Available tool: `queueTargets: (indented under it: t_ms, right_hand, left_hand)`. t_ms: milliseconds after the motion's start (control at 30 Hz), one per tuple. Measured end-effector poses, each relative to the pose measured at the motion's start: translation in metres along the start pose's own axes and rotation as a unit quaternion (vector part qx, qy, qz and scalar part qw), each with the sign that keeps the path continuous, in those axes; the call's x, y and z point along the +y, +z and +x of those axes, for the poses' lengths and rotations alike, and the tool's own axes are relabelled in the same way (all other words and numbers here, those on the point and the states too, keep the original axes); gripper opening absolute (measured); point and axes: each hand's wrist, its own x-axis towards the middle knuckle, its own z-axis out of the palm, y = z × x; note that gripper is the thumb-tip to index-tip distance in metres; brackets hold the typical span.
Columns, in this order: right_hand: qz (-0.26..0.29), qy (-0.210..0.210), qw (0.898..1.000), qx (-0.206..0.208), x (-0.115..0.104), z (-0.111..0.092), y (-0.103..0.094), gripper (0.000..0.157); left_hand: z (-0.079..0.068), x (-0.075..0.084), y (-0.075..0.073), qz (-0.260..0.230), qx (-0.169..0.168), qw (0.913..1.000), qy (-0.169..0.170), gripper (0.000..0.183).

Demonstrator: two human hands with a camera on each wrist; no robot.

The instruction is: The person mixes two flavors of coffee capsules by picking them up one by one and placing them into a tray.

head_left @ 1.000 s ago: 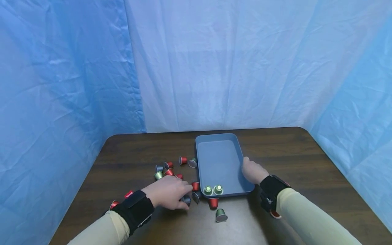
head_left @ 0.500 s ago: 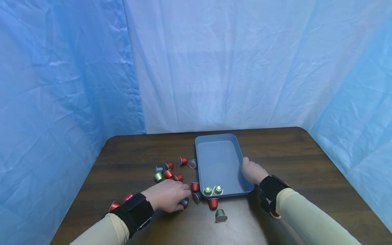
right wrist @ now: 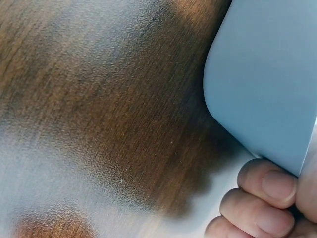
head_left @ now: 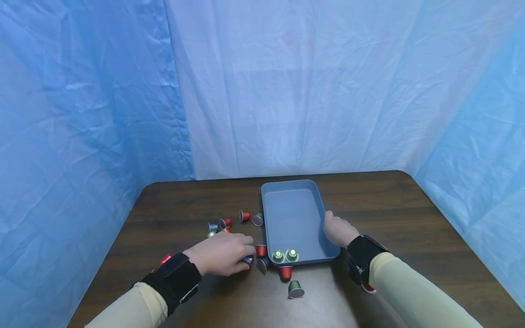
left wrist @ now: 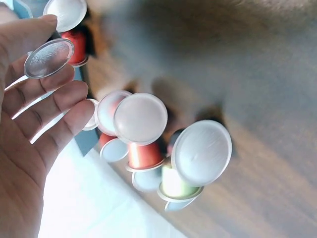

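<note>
Blue sheeting (head_left: 287,91) walled the wooden table (head_left: 381,205) from left edge to right. Nearer the left edge, beside scattered capsules (head_left: 244,216), the left hand (head_left: 223,253) pinched a dark capsule (head_left: 248,259); a blue tray (head_left: 293,218) reached near the far edge, its right side gripped by the right hand (head_left: 340,230).

The tray (head_left: 293,218) is blue-grey, some capsules (head_left: 285,274) red, the table (head_left: 393,205) wood-grained brown.
</note>
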Motion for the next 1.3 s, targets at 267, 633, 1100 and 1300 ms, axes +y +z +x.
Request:
queueTargets:
  t_ms: [267, 633, 1100, 1300]
  right_hand:
    - [-0.012, -0.011, 1.0, 0.004, 0.0, 0.0, -0.001, 0.026]
    - [0.028, 0.017, 0.999, -0.005, -0.002, -0.004, -0.003, 0.041]
    - [0.018, 0.013, 1.0, -0.005, -0.001, 0.0, 0.0, 0.039]
    - [0.046, 0.033, 0.998, -0.001, 0.001, 0.001, -0.001, 0.057]
  left_hand:
    - [-0.001, -0.003, -0.019, -0.011, 0.018, 0.9994, -0.025, 0.026]
    - [-0.008, -0.007, -0.044, -0.016, 0.058, 0.9975, -0.036, 0.025]
    - [-0.014, -0.013, -0.074, -0.007, 0.133, 0.991, -0.011, 0.027]
    - [-0.014, -0.014, -0.083, 0.019, 0.158, 0.9873, -0.002, 0.025]
